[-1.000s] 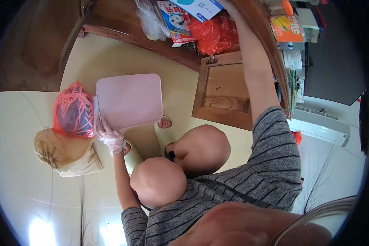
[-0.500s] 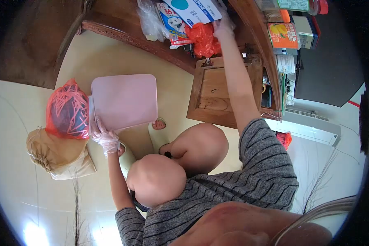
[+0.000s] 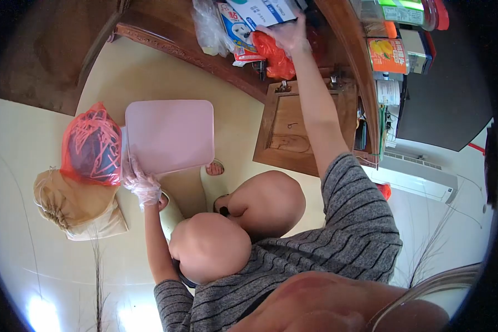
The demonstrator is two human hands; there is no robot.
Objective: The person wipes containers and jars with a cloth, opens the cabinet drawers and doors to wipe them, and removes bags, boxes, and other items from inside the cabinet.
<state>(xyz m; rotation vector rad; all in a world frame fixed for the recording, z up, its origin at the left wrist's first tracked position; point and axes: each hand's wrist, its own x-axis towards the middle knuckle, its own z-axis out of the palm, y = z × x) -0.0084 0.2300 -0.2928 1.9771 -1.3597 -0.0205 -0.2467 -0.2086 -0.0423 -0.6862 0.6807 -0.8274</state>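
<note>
My left hand, in a clear plastic glove, grips the near left corner of a pink rectangular container above the floor. My right hand, also gloved, is in the open cabinet with its fingers and thumb at the near edge of a white-and-blue box. A red plastic bag lies just below this hand. Beside it are a blue-and-white packet and a crumpled clear bag.
A red bag with pink strips and a tan drawstring bag lie left of the container. The cabinet door hangs open under my right arm. Jars, an orange-labelled container and a dark screen are at the right.
My right hand has come into clearer view and moved left to the near edge of the box. The box has shifted and tilted. My left hand has stayed at the pink container.
</note>
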